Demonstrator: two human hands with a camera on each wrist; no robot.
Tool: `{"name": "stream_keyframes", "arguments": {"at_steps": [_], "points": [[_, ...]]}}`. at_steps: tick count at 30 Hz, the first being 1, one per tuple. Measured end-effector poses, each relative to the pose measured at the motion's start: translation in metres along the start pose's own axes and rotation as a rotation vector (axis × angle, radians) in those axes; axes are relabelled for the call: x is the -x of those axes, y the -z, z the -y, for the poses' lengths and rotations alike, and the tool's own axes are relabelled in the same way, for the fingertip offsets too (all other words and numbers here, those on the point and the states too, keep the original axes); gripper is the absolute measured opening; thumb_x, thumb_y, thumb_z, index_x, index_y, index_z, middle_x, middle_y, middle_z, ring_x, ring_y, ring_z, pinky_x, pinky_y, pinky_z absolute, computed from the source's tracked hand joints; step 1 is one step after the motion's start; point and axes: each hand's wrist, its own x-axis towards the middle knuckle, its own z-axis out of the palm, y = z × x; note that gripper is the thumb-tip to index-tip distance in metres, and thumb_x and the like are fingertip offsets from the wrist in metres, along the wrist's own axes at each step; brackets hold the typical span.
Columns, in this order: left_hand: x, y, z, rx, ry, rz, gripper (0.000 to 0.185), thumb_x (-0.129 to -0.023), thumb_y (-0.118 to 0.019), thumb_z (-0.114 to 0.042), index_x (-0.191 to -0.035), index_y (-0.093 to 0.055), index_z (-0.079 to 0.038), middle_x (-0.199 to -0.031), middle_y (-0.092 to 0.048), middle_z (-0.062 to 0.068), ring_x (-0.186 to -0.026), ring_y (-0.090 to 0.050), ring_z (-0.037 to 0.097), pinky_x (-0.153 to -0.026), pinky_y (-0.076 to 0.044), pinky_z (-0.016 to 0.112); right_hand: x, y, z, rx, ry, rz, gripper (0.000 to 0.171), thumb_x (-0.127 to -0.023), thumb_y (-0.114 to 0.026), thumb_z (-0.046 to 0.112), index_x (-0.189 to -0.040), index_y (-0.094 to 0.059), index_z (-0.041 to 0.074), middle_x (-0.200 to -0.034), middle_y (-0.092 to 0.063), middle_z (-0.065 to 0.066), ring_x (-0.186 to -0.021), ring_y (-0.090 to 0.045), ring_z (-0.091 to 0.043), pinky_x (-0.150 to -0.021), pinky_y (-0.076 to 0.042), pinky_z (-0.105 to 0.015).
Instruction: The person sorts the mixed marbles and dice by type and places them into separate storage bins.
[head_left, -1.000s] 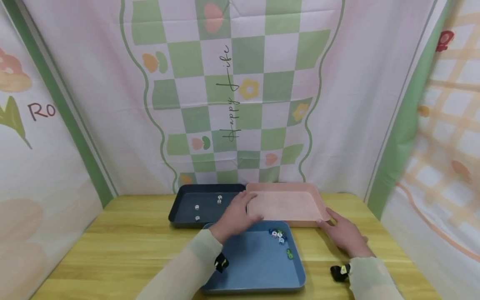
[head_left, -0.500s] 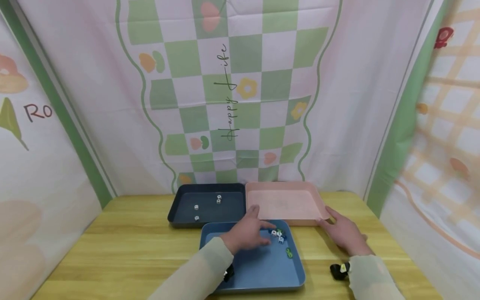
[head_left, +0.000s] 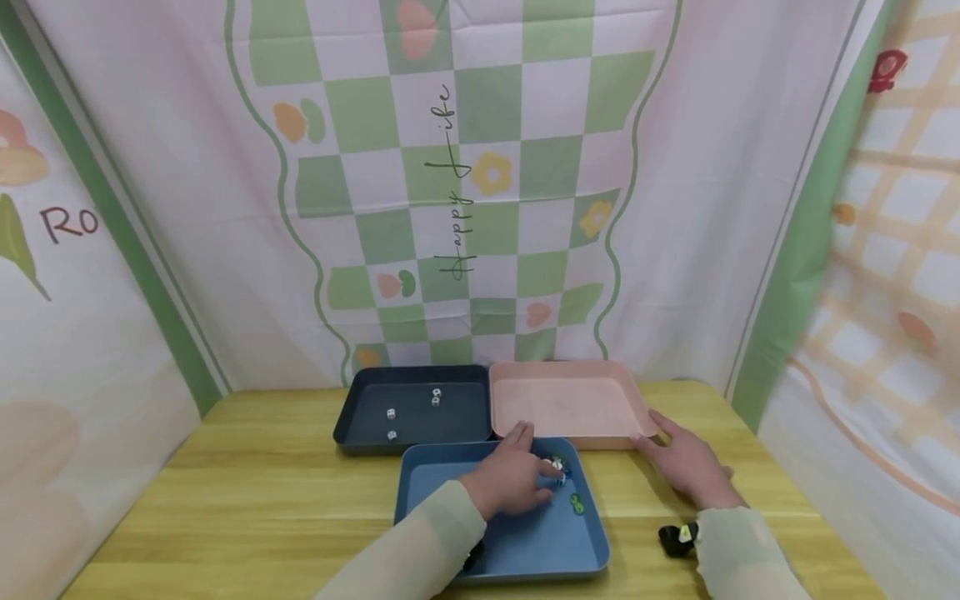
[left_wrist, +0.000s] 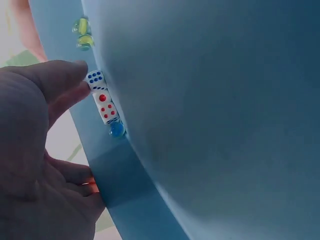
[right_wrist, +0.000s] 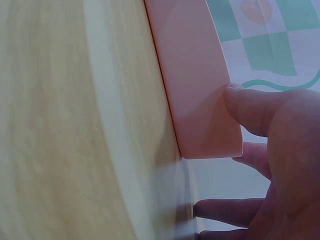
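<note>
Hovering over the blue tray [head_left: 540, 546], my left hand [head_left: 510, 478] is unclenched, thumb and forefinger at the white dice [left_wrist: 102, 98] inside its far right corner; contact unconfirmed. A blue marble [left_wrist: 116, 129] adjoins. My right hand [head_left: 686, 468] grips the pink tray [head_left: 573, 404] by its near right corner. I note four more dice [head_left: 391, 413] in the dark tray [head_left: 461, 425].

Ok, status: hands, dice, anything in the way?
Left hand at dice in blue tray, grip unclear. Right hand holds pink tray by a corner. Blue marble beside dice, possibly in the way.

“Happy Life” [head_left: 453, 183], “Ro” [head_left: 69, 223] on curtains [head_left: 551, 175]
</note>
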Motion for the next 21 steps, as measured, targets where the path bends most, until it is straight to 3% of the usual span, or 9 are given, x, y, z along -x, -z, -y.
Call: {"name": "stream_keyframes", "arguments": {"at_steps": [4,8,11,14,18,21], "points": [[0.0005,0.0014,0.0006,0.026,0.002,-0.046,0.014,-0.093,-0.072,-0.029,-0.106,-0.074,-0.034,-0.15,-0.043,0.017,-0.147,-0.022,0.033,-0.117,-0.021,0.039,0.0009,0.0009,0.0015,-0.002,-0.004,0.001,0.097,-0.091,-0.038,0.078,-0.159,-0.021,0.011,-0.152,-0.026,-0.034,-0.13,-0.023,-0.065,-0.08,-0.002,-0.092],[0.0019,0.0005,0.0026,0.044,0.002,-0.057,0.02,-0.09,-0.075,-0.024,-0.109,-0.075,-0.032,-0.152,-0.04,0.02,-0.146,-0.024,0.032,-0.115,-0.025,0.038,0.0009,0.0005,0.0015,-0.006,-0.008,0.007,0.094,-0.093,-0.04,0.075,-0.159,-0.02,0.011,-0.152,-0.025,-0.034,-0.13,-0.023,-0.065,-0.08,-0.002,-0.092],[0.0028,0.0003,0.0045,0.038,-0.02,-0.058,0.018,-0.091,-0.076,-0.026,-0.107,-0.077,-0.033,-0.152,-0.04,0.018,-0.146,-0.024,0.031,-0.116,-0.024,0.038,0.0,0.0002,0.0008,-0.006,-0.012,0.008,0.094,-0.093,-0.04,0.075,-0.159,-0.02,0.012,-0.153,-0.025,-0.034,-0.13,-0.022,-0.065,-0.079,-0.001,-0.092],[0.0028,0.0013,0.0059,0.05,-0.02,-0.06,0.006,-0.09,-0.077,-0.031,-0.095,-0.076,-0.032,-0.152,-0.041,0.016,-0.147,-0.024,0.029,-0.116,-0.025,0.037,-0.001,0.0002,0.0002,-0.007,-0.011,0.006,0.094,-0.093,-0.039,0.075,-0.16,-0.02,0.012,-0.153,-0.024,-0.034,-0.13,-0.022,-0.066,-0.079,0.0,-0.092],[0.0032,0.0031,0.0057,0.09,0.012,-0.043,0.016,-0.086,-0.079,-0.039,-0.099,-0.075,-0.031,-0.155,-0.038,0.015,-0.147,-0.023,0.026,-0.114,-0.029,0.036,-0.0013,0.0003,0.0,-0.007,-0.006,0.003,0.092,-0.094,-0.04,0.073,-0.159,-0.02,0.012,-0.152,-0.025,-0.034,-0.13,-0.022,-0.066,-0.078,0.0,-0.092],[0.0034,0.0047,0.0048,0.083,0.006,-0.022,0.014,-0.086,-0.08,-0.039,-0.097,-0.076,-0.031,-0.151,-0.044,0.011,-0.148,-0.021,0.026,-0.115,-0.026,0.036,-0.0004,0.0003,0.0,-0.005,-0.009,0.004,0.092,-0.094,-0.04,0.073,-0.159,-0.02,0.011,-0.152,-0.025,-0.034,-0.13,-0.022,-0.065,-0.078,-0.001,-0.092]]}}
